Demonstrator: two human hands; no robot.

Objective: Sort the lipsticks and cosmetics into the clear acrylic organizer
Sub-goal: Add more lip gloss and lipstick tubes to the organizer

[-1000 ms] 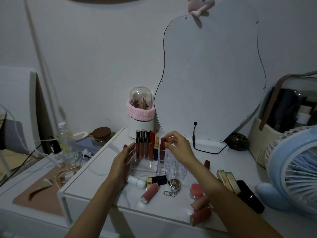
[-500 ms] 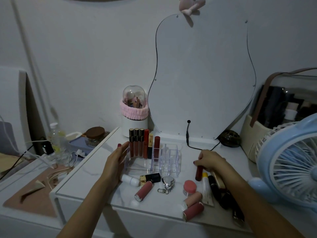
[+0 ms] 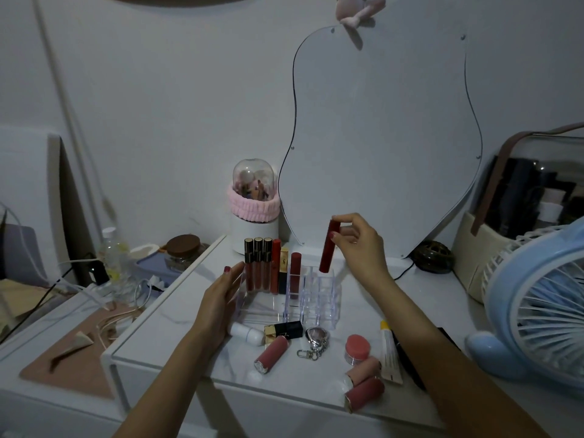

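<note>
1. The right hand (image 3: 358, 245) is raised above the back of the clear acrylic organizer (image 3: 319, 295). Its grip is a pinch of thumb and fingertips round the upper end of a slim dark red lipstick tube (image 3: 328, 248).
2. The tube hangs nearly upright, leaning slightly, with its lower end at the rim of a rear compartment just below the grip. Whether the tip is already inside the cell cannot be told.
3. The right wrist is bent, and the forearm runs down to the lower right.
4. The left hand (image 3: 221, 295) lies left of and below the right grip. Its fingers are straight and rest flat against the organizer's left wall, grasping nothing.
5. Between the two hands, standing in the organizer's back row, are three brown lip gloss tubes with black-and-gold caps (image 3: 258, 263), an orange-red tube (image 3: 276, 263), a gold-cased lipstick (image 3: 284, 267) with a logo too small to read, and a dark red round-topped lipstick (image 3: 295, 273).
6. Below the grip, on the white counter (image 3: 177, 324), lie a black-and-gold lipstick (image 3: 282, 330), a white tube (image 3: 246, 335), a pink lipstick tube (image 3: 271, 354) and a silver keychain (image 3: 314, 341).
7. Lower still are a small pink-lidded jar (image 3: 357, 347), two more pink tubes (image 3: 363, 382) and a cream squeeze tube with a yellow cap (image 3: 390, 352), whose print is illegible.
</note>
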